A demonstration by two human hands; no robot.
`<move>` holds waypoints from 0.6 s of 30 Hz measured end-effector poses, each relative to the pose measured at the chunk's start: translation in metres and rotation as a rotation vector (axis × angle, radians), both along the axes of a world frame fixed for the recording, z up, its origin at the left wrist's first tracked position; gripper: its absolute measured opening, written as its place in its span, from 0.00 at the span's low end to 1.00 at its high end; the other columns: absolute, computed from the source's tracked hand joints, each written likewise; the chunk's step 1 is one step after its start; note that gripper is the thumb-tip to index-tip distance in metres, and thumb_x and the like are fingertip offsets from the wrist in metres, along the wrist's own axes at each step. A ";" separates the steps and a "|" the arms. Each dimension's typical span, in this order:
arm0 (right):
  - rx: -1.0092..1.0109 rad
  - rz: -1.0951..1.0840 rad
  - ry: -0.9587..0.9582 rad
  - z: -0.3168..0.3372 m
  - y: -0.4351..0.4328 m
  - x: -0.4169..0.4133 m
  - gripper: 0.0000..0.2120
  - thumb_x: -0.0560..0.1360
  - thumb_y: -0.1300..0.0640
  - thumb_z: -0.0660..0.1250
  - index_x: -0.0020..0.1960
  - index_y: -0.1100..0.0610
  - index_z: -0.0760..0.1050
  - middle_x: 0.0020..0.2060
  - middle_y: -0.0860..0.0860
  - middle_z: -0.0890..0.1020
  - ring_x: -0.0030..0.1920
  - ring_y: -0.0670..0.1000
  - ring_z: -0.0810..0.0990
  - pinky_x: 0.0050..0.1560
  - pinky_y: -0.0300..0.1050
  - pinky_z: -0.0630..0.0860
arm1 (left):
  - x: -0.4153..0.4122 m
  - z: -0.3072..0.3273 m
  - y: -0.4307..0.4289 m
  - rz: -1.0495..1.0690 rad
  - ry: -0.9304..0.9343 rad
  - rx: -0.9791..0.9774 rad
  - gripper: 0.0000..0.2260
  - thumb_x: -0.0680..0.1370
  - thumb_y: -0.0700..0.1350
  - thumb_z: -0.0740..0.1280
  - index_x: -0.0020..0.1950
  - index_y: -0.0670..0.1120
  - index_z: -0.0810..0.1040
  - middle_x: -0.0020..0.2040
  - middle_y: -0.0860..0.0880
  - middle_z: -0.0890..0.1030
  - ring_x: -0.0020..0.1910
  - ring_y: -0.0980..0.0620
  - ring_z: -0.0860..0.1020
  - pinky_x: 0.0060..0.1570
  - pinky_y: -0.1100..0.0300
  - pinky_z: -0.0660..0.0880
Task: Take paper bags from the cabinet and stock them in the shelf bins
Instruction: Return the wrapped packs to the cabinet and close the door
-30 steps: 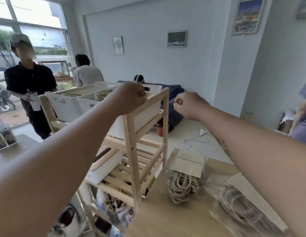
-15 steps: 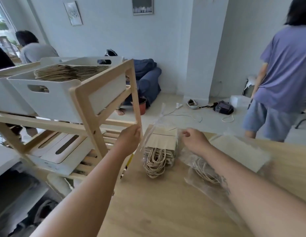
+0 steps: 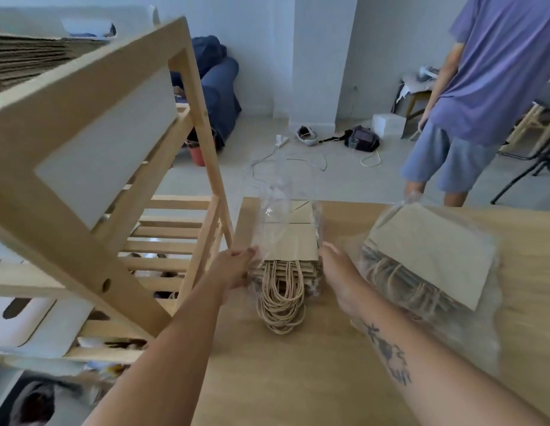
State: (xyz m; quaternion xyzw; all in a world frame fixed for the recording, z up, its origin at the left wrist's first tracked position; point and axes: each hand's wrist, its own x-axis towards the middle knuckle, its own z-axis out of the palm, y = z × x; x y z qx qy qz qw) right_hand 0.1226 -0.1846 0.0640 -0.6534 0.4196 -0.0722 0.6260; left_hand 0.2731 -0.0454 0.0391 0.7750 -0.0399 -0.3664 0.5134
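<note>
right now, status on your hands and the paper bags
Left hand and right hand against sides of wrapped paper bag bundle on table. Second bundle close at right. Wooden shelf close at left.

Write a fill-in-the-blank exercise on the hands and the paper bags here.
The left hand and right hand flank a bundle of paper bags wrapped in clear ____.
Its rope handles point ____ the wearer.
A second bundle lies to the ____ of the right hand.
Both bundles rest on a ____ table.
Missing: plastic; toward; right; wooden.
</note>
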 end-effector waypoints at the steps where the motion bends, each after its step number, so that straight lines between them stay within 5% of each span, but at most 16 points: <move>1: 0.054 -0.019 -0.016 -0.005 0.002 0.002 0.21 0.77 0.40 0.57 0.62 0.50 0.75 0.59 0.48 0.81 0.59 0.49 0.76 0.61 0.49 0.72 | 0.001 -0.001 -0.003 -0.032 0.011 -0.006 0.19 0.77 0.57 0.70 0.57 0.42 0.78 0.49 0.46 0.82 0.46 0.48 0.81 0.46 0.52 0.81; 4: 0.126 0.003 -0.016 -0.012 0.004 0.004 0.39 0.65 0.21 0.58 0.70 0.41 0.68 0.67 0.39 0.72 0.67 0.47 0.69 0.70 0.55 0.63 | 0.005 -0.004 -0.009 -0.101 0.031 -0.006 0.27 0.69 0.61 0.76 0.54 0.40 0.80 0.43 0.46 0.83 0.39 0.49 0.80 0.43 0.54 0.77; 7: 0.139 -0.019 0.007 -0.017 0.007 0.008 0.36 0.69 0.27 0.62 0.71 0.44 0.64 0.63 0.44 0.69 0.62 0.48 0.67 0.61 0.51 0.64 | 0.005 -0.007 -0.014 -0.121 0.084 0.018 0.32 0.61 0.63 0.80 0.52 0.41 0.81 0.41 0.43 0.85 0.37 0.47 0.81 0.39 0.54 0.75; 12: 0.094 -0.179 -0.024 -0.027 0.009 0.013 0.21 0.75 0.41 0.68 0.63 0.48 0.67 0.62 0.48 0.71 0.60 0.51 0.70 0.58 0.50 0.67 | 0.000 -0.003 -0.018 -0.143 0.162 -0.066 0.27 0.67 0.53 0.80 0.58 0.41 0.78 0.48 0.37 0.85 0.43 0.39 0.82 0.45 0.47 0.76; 18: 0.172 -0.301 -0.051 -0.035 0.019 -0.001 0.18 0.67 0.45 0.75 0.50 0.37 0.69 0.63 0.52 0.76 0.59 0.58 0.78 0.61 0.64 0.75 | -0.019 0.008 -0.005 -0.092 0.196 -0.145 0.14 0.71 0.43 0.78 0.53 0.43 0.78 0.46 0.42 0.86 0.44 0.43 0.86 0.45 0.49 0.83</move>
